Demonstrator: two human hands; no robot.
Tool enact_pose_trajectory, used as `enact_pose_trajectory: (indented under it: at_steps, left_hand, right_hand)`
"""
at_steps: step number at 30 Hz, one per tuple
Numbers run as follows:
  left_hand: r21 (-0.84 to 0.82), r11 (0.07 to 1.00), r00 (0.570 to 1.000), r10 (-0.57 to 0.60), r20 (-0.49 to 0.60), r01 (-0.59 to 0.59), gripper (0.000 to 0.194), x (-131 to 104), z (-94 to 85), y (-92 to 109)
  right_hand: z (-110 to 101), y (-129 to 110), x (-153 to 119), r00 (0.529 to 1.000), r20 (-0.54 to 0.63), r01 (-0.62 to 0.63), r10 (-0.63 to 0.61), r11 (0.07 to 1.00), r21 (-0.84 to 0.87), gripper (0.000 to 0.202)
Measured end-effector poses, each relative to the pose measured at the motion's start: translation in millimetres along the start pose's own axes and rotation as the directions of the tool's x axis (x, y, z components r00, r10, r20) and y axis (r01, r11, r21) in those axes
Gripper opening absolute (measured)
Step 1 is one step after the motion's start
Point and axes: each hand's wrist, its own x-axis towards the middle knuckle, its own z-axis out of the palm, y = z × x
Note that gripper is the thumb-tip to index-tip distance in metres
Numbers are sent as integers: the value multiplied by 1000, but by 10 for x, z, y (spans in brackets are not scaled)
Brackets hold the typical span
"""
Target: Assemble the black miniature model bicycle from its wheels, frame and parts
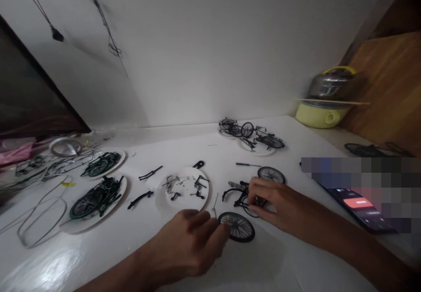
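Note:
My right hand [271, 202] pinches a black model bicycle frame [237, 201], which lies on the white table. Part of the frame is hidden behind the fingers. My left hand [200, 239] is closed with its fingers curled down, beside a loose black spoked wheel [237, 227]. What its fingertips hold, if anything, is hidden. A thin light-coloured piece [215, 203] stands out just beyond the left knuckles. Past my right hand lies a second wheel [271, 175]. A paper plate [161, 197] of small black and silver parts sits beyond my left hand.
Two plates at left hold green bicycle parts [88, 204], with wires [42, 239] around them. Black curved pieces [140, 199] and a small screwdriver [245, 164] lie on the table. More model bicycles [269, 140] rest at the back. A phone [358, 208] is at right, near a yellow pot [315, 114].

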Motion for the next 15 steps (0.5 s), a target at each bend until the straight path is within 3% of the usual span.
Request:
enact_pose_trajectory:
  at_steps: [2,4,5,7,9,11,15]
  left_hand:
    - [-137,984,993,-117,-26,112,5,-5,-38,-64]
    - [-337,901,954,-299,-21,274,9,-2,-76,-123]
    - [-457,815,918,-396,12,357,10,4,-92,-144]
    - [-678,559,831,-538,142,477,8,27,-107,-162]
    - [-809,285,762,-584,279,515,13,54,-106,-151]
    - [-853,112,731,-580,361,510,18,70,-98,-128]
    - [-862,30,692,-611,385,506,23,40,-87,-150]
  right_hand:
    - [-10,-39,10,997,-72,9,-5,999,53,18]
    - [-6,-102,10,986,-164,12,14,988,155,18]
    - [5,-139,6,980,-194,7,37,976,218,15]
    - [50,-214,0,977,-211,31,37,950,312,21]
    - [120,-281,3,985,-164,17,49,926,377,26]
    - [194,-324,18,989,-103,-45,104,887,460,22]
    - [276,-319,62,984,57,-166,169,751,639,28]
